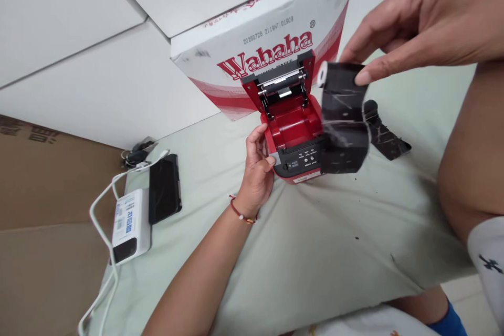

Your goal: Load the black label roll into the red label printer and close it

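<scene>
A small red and black label printer [295, 139] stands on the pale green sheet, its lid [280, 81] raised and its red paper bay showing nothing inside. My left hand [258, 168] grips the printer's left side, fingers behind and thumb on the grey tab at the front corner. Between thumb and fingers of my right hand [405, 37] hangs a roll of black paper [342, 115] with a white core. Its loose strip curls down in front of the printer's right edge. Another creased black strip [388, 131] lies on the sheet to the right.
Behind the printer leans a white and red Wahaha carton [271, 31]. At left lie a black phone [164, 189], a white power bank [132, 226] with a cable [96, 215], and keys [137, 153]. A brown cardboard box [51, 231] stands beside the sheet [315, 252]; bare legs are at right.
</scene>
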Demonstrator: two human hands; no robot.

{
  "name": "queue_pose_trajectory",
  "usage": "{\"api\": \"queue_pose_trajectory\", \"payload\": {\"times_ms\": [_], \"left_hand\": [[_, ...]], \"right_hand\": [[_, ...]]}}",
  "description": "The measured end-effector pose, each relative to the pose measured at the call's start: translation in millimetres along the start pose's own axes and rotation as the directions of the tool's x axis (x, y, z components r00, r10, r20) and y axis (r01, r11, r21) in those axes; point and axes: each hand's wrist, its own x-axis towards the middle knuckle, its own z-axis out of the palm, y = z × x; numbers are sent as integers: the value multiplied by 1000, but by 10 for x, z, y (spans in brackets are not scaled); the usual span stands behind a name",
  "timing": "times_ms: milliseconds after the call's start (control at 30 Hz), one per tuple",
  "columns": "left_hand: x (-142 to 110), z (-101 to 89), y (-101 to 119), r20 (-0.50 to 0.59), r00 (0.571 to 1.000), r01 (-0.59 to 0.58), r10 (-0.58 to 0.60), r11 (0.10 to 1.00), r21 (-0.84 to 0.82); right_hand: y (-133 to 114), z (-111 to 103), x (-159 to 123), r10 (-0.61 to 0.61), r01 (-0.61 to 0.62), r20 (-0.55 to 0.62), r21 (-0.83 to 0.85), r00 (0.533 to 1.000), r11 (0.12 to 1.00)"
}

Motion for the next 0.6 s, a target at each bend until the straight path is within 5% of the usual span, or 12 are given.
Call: {"api": "queue_pose_trajectory", "payload": {"times_ms": [133,233,333,400,467,600], "left_hand": [[-2,4,1,-16,1000,-6,6,1000,-2],[-10,-2,3,-14,1000,-3,3,1000,7],[-13,-12,0,-1,1000,-10,10,1000,8],[-8,-16,-6,6,1000,-17,17,1000,6],[-1,-17,-14,11,1000,-18,18,1000,7],[13,-14,-26,6,1000,-4,4,1000,-14]], "right_hand": [[159,227,213,127,-123,310,-31,942,992],[-159,621,388,115,-104,561,-51,820,993],[-459,867,456,144,-51,653,-159,743,986],[-507,864,431,138,-39,649,-165,748,986],[-419,756,379,137,-61,578,-148,805,987],[-75,527,319,336,-248,334,-277,881,928]]}}
